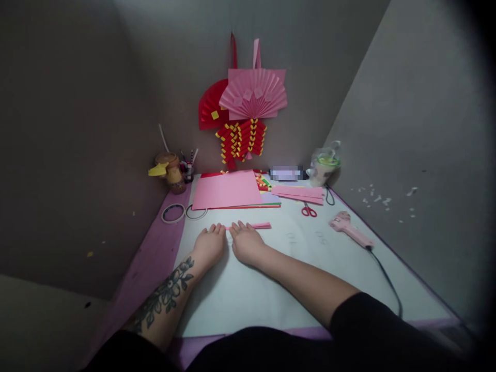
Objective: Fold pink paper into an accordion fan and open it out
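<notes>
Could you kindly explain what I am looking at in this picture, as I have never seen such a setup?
Of course. There is no machine here: a person works with bare hands, and a camera on their head looks forward and down. The left hand and right hand lie palm down, fingertips at a narrow pink paper strip; neither seems to lift anything. On the white sheet covering much of the table, pink paper lies beyond the hands, with red-handled scissors and a corded pink tool, perhaps a glue gun, toward the right. Paper decorations hang behind.
</notes>
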Tool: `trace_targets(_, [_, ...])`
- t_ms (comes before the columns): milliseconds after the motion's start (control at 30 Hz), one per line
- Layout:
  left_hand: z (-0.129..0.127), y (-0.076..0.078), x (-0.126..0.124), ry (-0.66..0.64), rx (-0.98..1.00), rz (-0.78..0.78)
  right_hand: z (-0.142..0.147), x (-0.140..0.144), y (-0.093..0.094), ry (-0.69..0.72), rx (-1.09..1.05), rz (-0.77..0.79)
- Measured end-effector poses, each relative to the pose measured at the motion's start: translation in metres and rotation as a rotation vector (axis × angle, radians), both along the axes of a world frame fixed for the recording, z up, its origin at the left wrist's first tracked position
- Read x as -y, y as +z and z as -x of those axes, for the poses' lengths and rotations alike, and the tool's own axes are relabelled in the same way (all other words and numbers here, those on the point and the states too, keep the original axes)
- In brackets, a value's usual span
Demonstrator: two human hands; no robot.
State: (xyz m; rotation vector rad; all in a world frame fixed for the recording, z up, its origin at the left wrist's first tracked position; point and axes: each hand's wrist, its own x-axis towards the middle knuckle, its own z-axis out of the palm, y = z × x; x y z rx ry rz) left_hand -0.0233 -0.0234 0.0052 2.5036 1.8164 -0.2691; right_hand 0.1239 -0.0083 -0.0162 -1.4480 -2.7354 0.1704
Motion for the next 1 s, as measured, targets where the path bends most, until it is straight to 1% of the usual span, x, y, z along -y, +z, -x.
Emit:
trace_targets(67, [-0.002, 0.005, 0.002, 0.016, -0.019, -0.015, -0.010, 0.000, 0.000, -0.013, 0.027, -0.016])
trace_targets(167, [-0.004, 0.009, 0.003, 0.035, -0.030, -0.041, -0.033, -0.002, -0.002, -0.047, 0.053, -0.022])
trace_targets(300, [-0.002, 0.008, 0.003, 0.053, -0.027, -0.075, -0.066, -0.001, -0.003, -0.122, 0.077, -0.009])
trace_targets(400, [0.000, 0.005, 0.000, 0.042, -0.009, -0.085, -0.082, 0.003, -0.003, -0.191, 0.097, -0.017])
trace_targets(500, [-0.005, 0.000, -0.003, 0.055, 0.046, -0.200, -0.087, 0.006, -0.004, -0.220, 0.124, -0.023])
trace_targets(567, [-0.016, -0.005, -0.004, 0.010, 0.121, -0.273, -0.085, 0.006, -0.004, -0.216, 0.131, -0.027])
trace_targets(600, [-0.022, -0.008, -0.005, -0.039, 0.158, -0.275, -0.084, 0.006, -0.004, -0.213, 0.133, -0.030])
trace_targets(667, [-0.034, -0.015, -0.005, -0.138, 0.209, -0.221, -0.082, 0.006, -0.004, -0.210, 0.132, -0.042])
trace_targets(733, [-0.043, -0.020, -0.004, -0.177, 0.223, -0.161, -0.081, 0.005, -0.005, -0.211, 0.133, -0.050])
trace_targets(833, [-0.044, -0.021, -0.002, -0.146, 0.200, -0.155, -0.082, 0.005, -0.007, -0.216, 0.139, -0.059])
trace_targets(1000, [-0.026, -0.009, 0.000, -0.033, 0.105, -0.186, -0.082, 0.005, -0.009, -0.224, 0.156, -0.045])
